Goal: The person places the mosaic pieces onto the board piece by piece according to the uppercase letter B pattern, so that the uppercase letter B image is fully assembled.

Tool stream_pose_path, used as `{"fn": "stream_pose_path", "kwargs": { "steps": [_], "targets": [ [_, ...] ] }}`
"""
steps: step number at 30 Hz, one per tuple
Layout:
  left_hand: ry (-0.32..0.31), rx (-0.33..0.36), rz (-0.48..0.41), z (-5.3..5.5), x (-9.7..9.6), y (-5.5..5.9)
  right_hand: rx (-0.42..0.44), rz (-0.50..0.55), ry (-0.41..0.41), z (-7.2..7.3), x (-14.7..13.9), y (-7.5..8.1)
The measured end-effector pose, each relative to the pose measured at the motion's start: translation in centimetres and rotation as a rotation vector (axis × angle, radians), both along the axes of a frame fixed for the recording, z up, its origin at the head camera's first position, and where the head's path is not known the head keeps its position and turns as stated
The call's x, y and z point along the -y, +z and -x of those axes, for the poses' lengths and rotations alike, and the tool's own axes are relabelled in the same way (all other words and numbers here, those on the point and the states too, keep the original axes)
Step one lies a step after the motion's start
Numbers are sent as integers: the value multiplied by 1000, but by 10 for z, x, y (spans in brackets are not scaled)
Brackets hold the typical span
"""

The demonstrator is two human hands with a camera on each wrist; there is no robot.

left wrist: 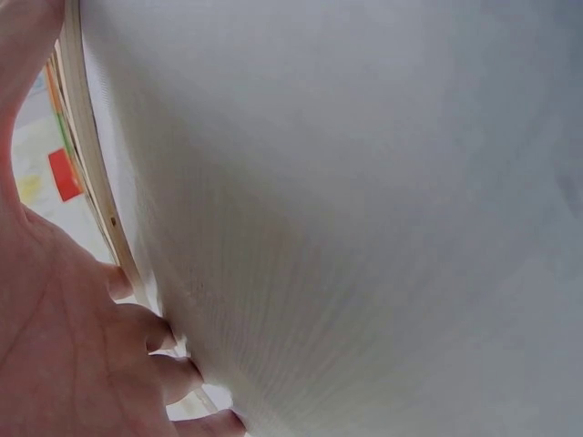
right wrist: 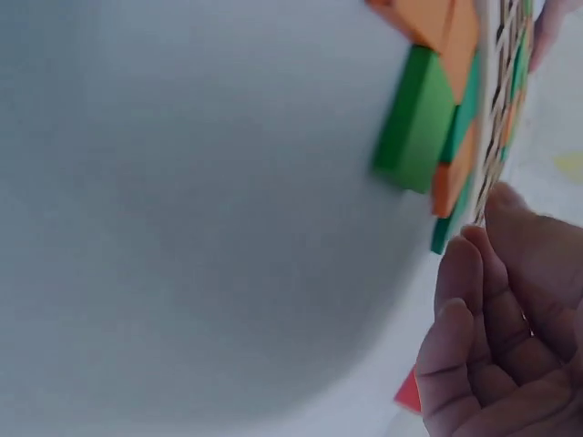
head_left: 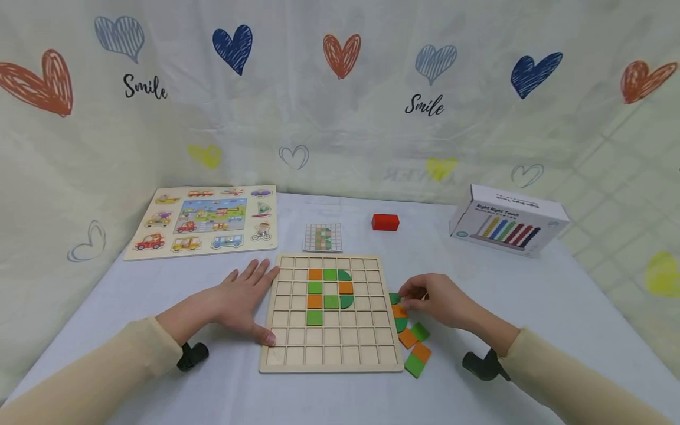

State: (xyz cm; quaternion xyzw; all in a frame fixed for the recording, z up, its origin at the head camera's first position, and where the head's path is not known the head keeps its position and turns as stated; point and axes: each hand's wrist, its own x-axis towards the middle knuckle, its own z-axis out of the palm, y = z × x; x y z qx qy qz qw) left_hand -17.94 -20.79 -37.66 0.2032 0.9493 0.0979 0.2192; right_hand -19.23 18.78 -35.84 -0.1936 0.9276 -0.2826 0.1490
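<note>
A wooden grid board (head_left: 332,345) lies on the white cloth, with orange, light green and rounded dark green tiles in its upper middle cells. My left hand (head_left: 239,301) spreads its fingers along the board's left side, thumb on its lower left edge. Right of the board is a group of loose tiles. My right hand (head_left: 438,298) is bent over them, fingertips right at a dark green rounded tile (head_left: 394,298) and an orange tile (head_left: 399,311). In the right wrist view the thumb and bent fingers (right wrist: 460,273) show no tile between them.
Behind the board lies a pattern card (head_left: 323,237), with a red block (head_left: 385,222) to its right. A vehicle picture puzzle (head_left: 202,221) sits back left. A white toy box (head_left: 510,219) stands back right. More loose tiles (head_left: 414,366) lie by the board's lower right corner.
</note>
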Motion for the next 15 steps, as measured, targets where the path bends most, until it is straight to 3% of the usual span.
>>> {"fn": "stream_pose_path", "kwargs": {
  "steps": [5,15],
  "targets": [
    [0,-2,-3,-1,0,0,30,-12,36,0,-5,-9],
    [-3,-13,1,0,1,-2,23,-15,15,1,-6,-14]
  ]
}}
